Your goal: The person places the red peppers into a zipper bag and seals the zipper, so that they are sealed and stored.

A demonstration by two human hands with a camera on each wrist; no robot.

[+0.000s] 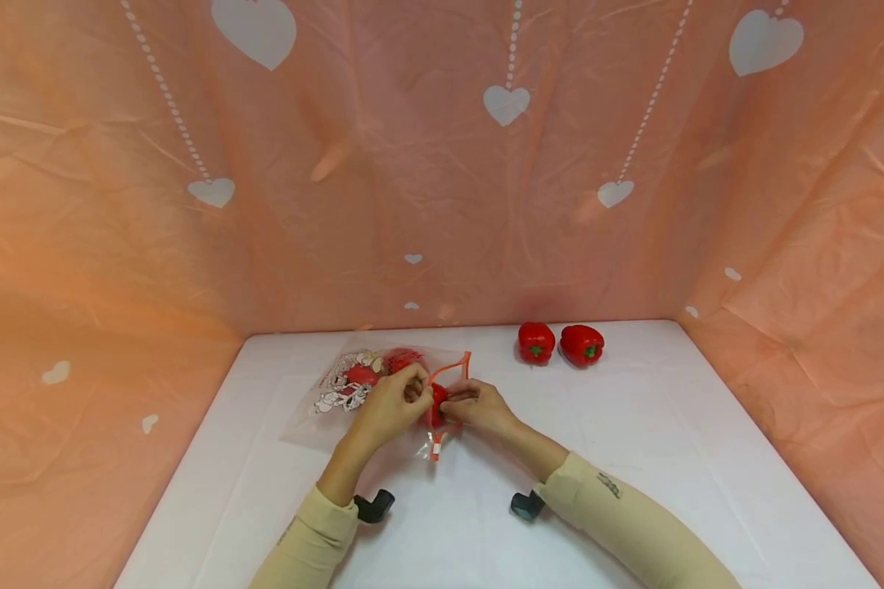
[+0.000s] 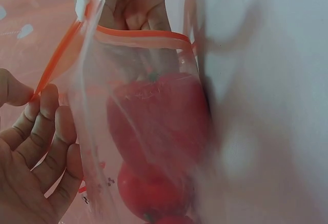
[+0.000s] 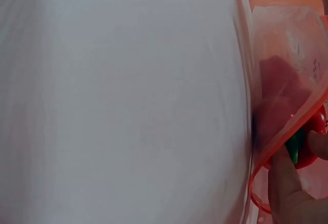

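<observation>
White table (image 1: 633,458), pink heart-print backdrop (image 1: 442,164).
Left hand (image 1: 386,405) pinches the clear orange-zip plastic bag (image 1: 354,384); right hand (image 1: 479,406) pushes a red pepper (image 1: 438,405) in; two red peppers (image 1: 560,343) at 1 o'clock.

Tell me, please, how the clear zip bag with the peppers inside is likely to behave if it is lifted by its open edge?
The zip bag looks thin and floppy, so it would probably sag. The peppers inside would likely slide toward the bottom. Its film may be slippery.
</observation>
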